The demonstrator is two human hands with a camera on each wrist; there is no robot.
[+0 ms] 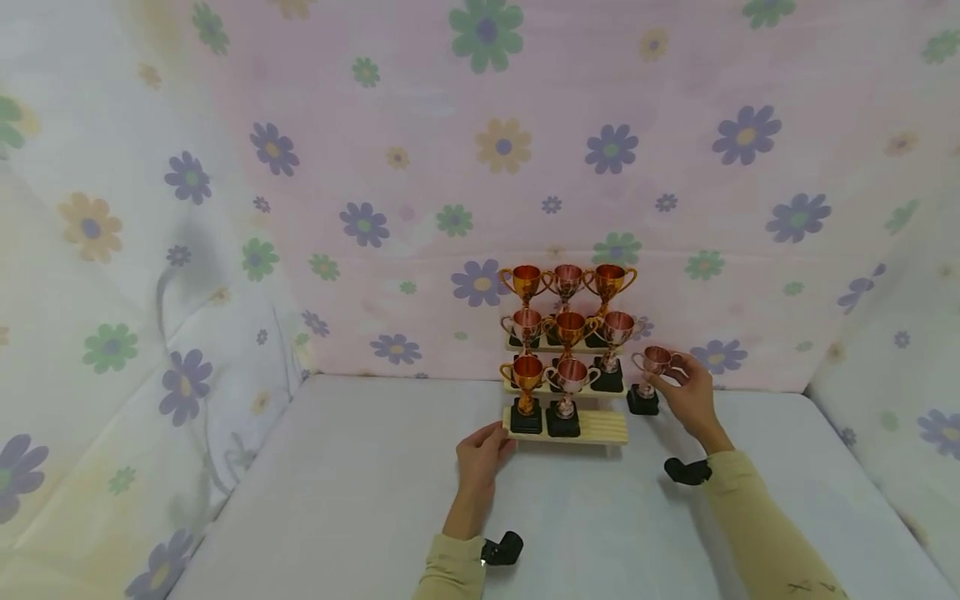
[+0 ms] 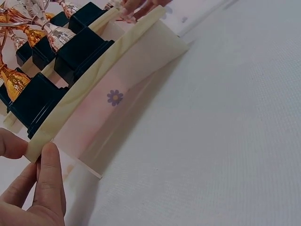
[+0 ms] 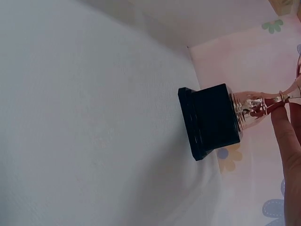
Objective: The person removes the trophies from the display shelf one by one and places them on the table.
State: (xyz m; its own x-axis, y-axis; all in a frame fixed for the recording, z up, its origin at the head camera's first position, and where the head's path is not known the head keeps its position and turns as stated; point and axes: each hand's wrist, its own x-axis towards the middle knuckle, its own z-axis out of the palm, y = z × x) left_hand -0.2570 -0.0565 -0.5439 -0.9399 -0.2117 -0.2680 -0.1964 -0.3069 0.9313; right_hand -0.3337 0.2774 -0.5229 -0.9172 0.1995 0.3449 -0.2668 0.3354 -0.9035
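My right hand (image 1: 692, 402) holds a rose-gold trophy cup (image 1: 657, 358) by its upper part, just right of a tiered display stand (image 1: 606, 427). In the right wrist view the trophy's black base (image 3: 211, 120) is tilted and seems raised off the table. My left hand (image 1: 477, 460) pinches the front left end of the stand's lowest wooden step (image 2: 70, 103) between thumb and fingers. On that step stand a gold trophy (image 1: 527, 375) and a rose-gold trophy (image 1: 572, 377), with bare wood to their right. Three trophies stand on each of the two higher steps, gold and rose-gold alternating.
A white-covered table (image 1: 360, 483) lies under the stand. Flower-patterned cloth (image 1: 420, 167) rises behind and at both sides, close behind the stand. Black wrist devices (image 1: 504, 548) are worn on both forearms.
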